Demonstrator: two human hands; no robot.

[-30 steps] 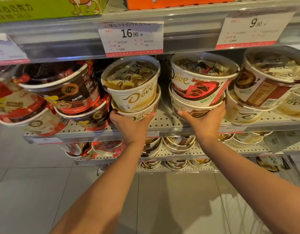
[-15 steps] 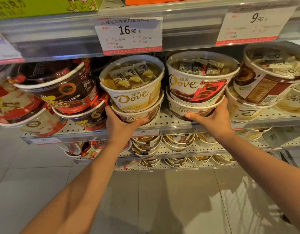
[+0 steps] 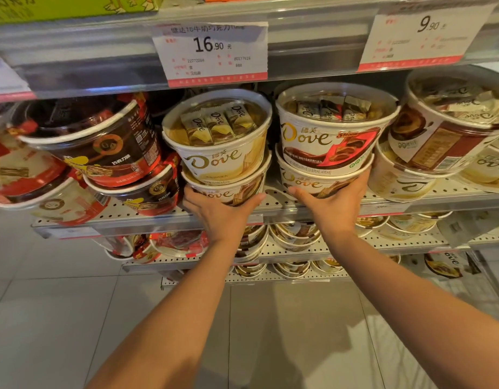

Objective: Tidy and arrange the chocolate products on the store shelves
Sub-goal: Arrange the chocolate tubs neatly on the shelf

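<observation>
Left hand (image 3: 219,213) cups lower tub of cream stack (image 3: 224,164); right hand (image 3: 334,202) cups lower tub of red stack (image 3: 325,153). Both stacks on shelf (image 3: 276,203), gripped low, likely to shift each pair together.

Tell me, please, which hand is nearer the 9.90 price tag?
Right. The right hand holds a tub stack below-left of the 9.90 price tag; the left hand is farther left.

Left hand (image 3: 220,214) cups the lower cream tub (image 3: 228,192); right hand (image 3: 334,203) seemingly grips the lower brown-banded tub (image 3: 313,182).
</observation>
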